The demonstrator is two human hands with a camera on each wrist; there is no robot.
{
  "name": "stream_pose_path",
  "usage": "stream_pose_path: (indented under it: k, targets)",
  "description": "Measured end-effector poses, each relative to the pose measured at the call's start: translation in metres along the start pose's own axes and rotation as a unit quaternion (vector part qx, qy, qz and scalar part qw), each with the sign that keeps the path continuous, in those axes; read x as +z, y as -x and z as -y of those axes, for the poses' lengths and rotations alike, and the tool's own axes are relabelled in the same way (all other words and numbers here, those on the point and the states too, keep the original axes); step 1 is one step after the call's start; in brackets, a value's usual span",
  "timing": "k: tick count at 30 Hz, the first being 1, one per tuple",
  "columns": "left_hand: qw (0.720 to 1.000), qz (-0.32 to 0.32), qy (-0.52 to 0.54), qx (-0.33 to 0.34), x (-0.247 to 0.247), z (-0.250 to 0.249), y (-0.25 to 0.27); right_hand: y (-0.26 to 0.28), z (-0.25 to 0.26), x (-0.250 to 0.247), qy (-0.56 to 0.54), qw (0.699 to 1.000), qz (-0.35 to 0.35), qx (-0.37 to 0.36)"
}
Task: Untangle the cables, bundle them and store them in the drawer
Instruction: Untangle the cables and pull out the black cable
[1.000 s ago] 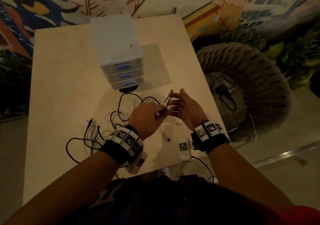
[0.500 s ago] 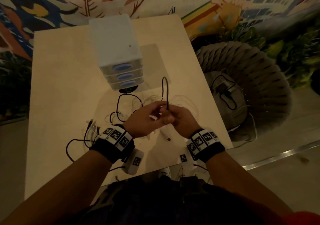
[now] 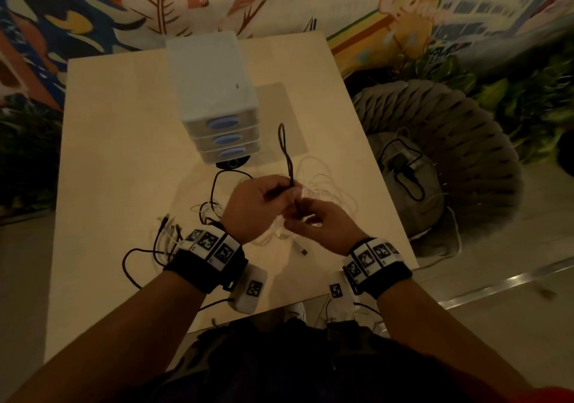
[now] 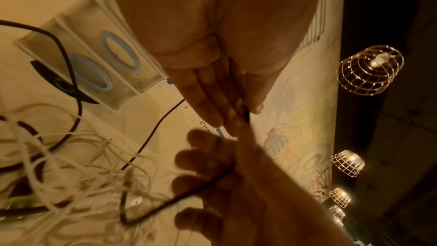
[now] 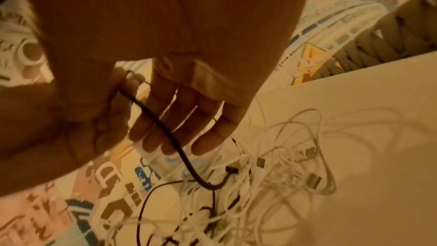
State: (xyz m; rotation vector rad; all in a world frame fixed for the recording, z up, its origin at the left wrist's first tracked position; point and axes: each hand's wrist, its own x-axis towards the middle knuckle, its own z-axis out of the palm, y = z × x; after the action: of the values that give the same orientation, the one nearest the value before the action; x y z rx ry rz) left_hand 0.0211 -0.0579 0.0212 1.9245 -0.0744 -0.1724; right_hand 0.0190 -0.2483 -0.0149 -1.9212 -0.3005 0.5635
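Note:
Both hands meet over the middle of the table (image 3: 108, 154). My left hand (image 3: 278, 191) pinches a black cable (image 3: 283, 148) between thumb and fingers (image 4: 212, 104); a narrow loop of it stands up above the hands toward the drawer unit. Just to the right, my right hand (image 3: 302, 221) curls its fingers (image 4: 196, 160) round the same black cable (image 5: 165, 132), which trails down into a tangle of white cables (image 3: 329, 185) on the table. The white drawer unit (image 3: 214, 92) stands behind, its three blue-handled drawers closed.
More black and white cables (image 3: 146, 247) with loose plugs lie on the table left of my left wrist. A woven grey chair (image 3: 466, 142) holding a grey bag with a cable stands right of the table. The table's near edge is just under my wrists.
The hands have drawn together. The right hand, open-fingered a second ago, now grips the black cable, and a loop of it has risen above the hands.

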Motion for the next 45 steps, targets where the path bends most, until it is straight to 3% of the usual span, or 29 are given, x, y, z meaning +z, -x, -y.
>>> stream_pose_path:
  k: [4,8,11,16,22,25,31,34,37,40,45]
  targets:
    - [0.997,-0.031,0.068,-0.023,-0.007,-0.014,0.001,0.004,-0.009,0.008,0.086,0.996,-0.014,-0.010]
    - [0.995,-0.049,0.077,-0.041,-0.019,-0.010,0.006,0.010,-0.010,0.000,-0.035,0.996,-0.076,0.020]
    - [0.996,-0.021,-0.053,-0.063,-0.028,0.015,0.008,0.008,0.000,-0.019,-0.048,0.985,-0.164,-0.020]
    - [0.965,0.071,-0.244,-0.058,-0.019,0.058,0.007,-0.008,0.024,-0.050,-0.096,0.957,-0.263,-0.072]
    - [0.924,0.161,-0.341,-0.066,0.000,0.080,0.013,-0.024,0.037,-0.064,-0.130,0.944,-0.289,-0.086]
    - [0.912,0.158,-0.371,-0.069,0.000,0.081,0.012,-0.034,0.036,-0.065,-0.083,0.953,-0.280,-0.082]
    - [0.878,0.136,-0.452,-0.081,-0.003,0.074,0.011,-0.074,0.013,-0.073,0.150,0.958,-0.236,-0.063]
    - [0.856,0.157,-0.484,-0.089,-0.005,0.075,0.015,-0.097,0.001,-0.080,0.158,0.961,-0.224,-0.038]
    - [0.840,0.175,-0.506,-0.089,-0.007,0.077,0.021,-0.117,-0.005,-0.084,0.194,0.954,-0.217,-0.072]
    - [0.864,0.155,-0.475,-0.055,-0.012,0.077,0.025,-0.131,-0.006,-0.081,0.243,0.941,-0.223,-0.081]
    - [0.900,0.085,-0.426,0.031,-0.028,0.071,0.028,-0.137,-0.012,-0.059,0.286,0.954,-0.093,0.012]
